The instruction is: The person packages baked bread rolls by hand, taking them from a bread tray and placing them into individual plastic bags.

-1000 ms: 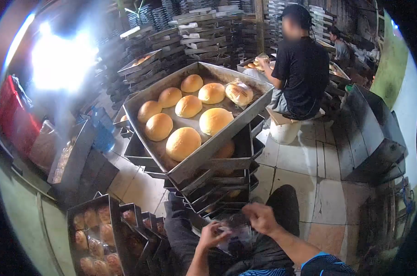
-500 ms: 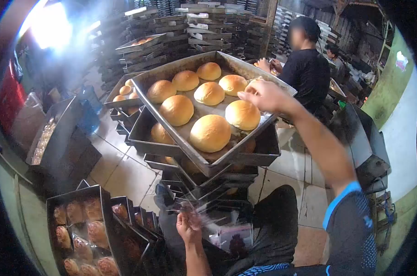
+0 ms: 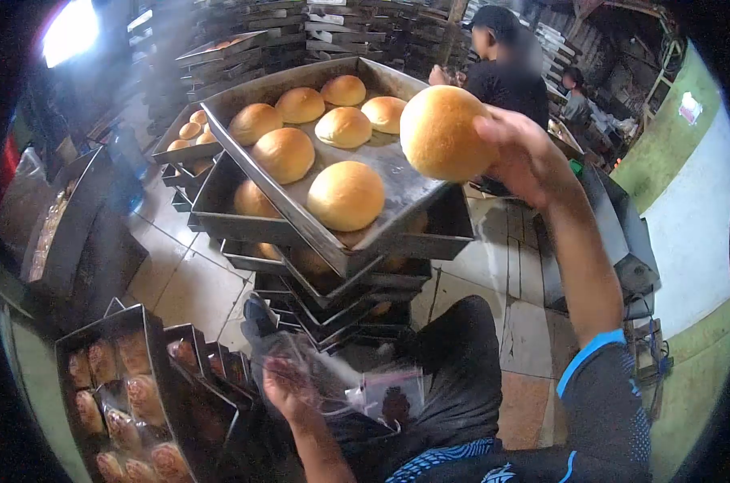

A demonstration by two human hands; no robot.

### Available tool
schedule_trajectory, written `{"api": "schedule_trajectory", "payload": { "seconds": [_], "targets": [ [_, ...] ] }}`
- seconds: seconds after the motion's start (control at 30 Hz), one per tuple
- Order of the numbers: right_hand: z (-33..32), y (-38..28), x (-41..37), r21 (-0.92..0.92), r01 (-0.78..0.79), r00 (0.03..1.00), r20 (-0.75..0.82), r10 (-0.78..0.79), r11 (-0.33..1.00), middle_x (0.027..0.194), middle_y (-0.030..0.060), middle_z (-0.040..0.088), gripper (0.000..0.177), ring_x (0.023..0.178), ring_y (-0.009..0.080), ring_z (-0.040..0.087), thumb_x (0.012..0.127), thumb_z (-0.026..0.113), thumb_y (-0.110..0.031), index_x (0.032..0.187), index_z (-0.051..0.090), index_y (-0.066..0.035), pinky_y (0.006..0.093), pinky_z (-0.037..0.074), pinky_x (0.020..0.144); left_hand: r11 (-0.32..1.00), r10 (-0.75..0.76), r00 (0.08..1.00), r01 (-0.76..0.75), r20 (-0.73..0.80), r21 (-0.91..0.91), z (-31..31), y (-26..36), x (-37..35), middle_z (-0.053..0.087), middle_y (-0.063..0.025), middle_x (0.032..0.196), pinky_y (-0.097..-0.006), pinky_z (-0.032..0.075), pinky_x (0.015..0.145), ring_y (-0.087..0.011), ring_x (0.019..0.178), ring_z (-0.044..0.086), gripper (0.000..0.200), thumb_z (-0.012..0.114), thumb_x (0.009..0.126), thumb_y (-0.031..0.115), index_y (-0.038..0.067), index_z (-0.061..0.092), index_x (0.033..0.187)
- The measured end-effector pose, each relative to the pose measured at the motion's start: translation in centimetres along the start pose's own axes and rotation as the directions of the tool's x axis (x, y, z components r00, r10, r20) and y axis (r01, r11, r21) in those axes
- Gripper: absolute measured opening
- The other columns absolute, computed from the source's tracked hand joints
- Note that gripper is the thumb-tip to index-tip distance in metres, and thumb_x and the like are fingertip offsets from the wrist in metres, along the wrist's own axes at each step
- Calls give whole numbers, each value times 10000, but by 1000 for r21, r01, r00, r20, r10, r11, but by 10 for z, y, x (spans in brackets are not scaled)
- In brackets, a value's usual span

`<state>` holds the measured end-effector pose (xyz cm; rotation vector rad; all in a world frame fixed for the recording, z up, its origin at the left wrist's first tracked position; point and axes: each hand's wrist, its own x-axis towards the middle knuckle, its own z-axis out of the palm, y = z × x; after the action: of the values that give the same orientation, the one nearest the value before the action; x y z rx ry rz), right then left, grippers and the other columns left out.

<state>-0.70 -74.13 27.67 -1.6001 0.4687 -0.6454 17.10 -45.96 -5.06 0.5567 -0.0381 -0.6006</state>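
Observation:
My right hand [image 3: 519,157] is closed around a round golden bun [image 3: 445,133], held up above the right side of a metal baking tray [image 3: 417,193]. Several more buns, such as a nearby bun [image 3: 346,196], sit in that tray on top of a stack of trays. Low over my lap, my left hand [image 3: 291,390] grips a clear plastic bag [image 3: 321,366], slightly blurred. A packet of printed plastic bags [image 3: 393,396] lies on my lap beside it.
At lower left, a tray [image 3: 157,338] holds several wrapped buns, with more trays beside it. Another bin [image 3: 79,193] stands further left. A co-worker in black [image 3: 506,84] sits beyond the stack. Trays are piled high at the back [image 3: 276,52].
My right hand has lifted the bun from the tray's right side up towards the camera. My left hand, with the plastic bag, has shifted a little left in view.

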Motion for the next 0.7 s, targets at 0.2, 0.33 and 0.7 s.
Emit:
{"api": "schedule_trajectory", "payload": {
  "seconds": [0.2, 0.33, 0.7],
  "targets": [
    [68, 70, -121, 154, -303, 928, 273, 255, 940, 1149, 94, 686, 453, 1051, 143, 652, 866, 720, 13, 1290, 563, 40, 309, 515, 948, 713, 261, 954, -294, 148, 637, 74, 29, -20, 648, -7, 823, -205, 485, 607, -62, 718, 599, 124, 671, 963, 136, 15, 646, 958],
    [107, 106, -162, -156, 112, 992, 77, -101, 981, 1243, 160, 657, 408, 1112, 253, 660, 902, 662, -1, 1297, 570, 41, 351, 515, 990, 825, 169, 972, -230, 164, 517, 110, 30, -49, 593, -161, 1242, -369, 528, 894, -239, 1093, 623, 478, 556, 1017, 328, 13, 484, 1370],
    [129, 141, -186, -457, 732, 671, 354, -651, 506, 1403, 251, 520, 469, 1311, 458, 492, 791, 648, -80, 1260, 648, -54, 513, 462, 1073, 968, 154, 955, -198, 255, 157, 178, 27, -117, 413, -269, 1465, -550, 409, 1089, -440, 1310, 466, 928, 343, 895, 750, 75, 262, 1528]
  ]
}}
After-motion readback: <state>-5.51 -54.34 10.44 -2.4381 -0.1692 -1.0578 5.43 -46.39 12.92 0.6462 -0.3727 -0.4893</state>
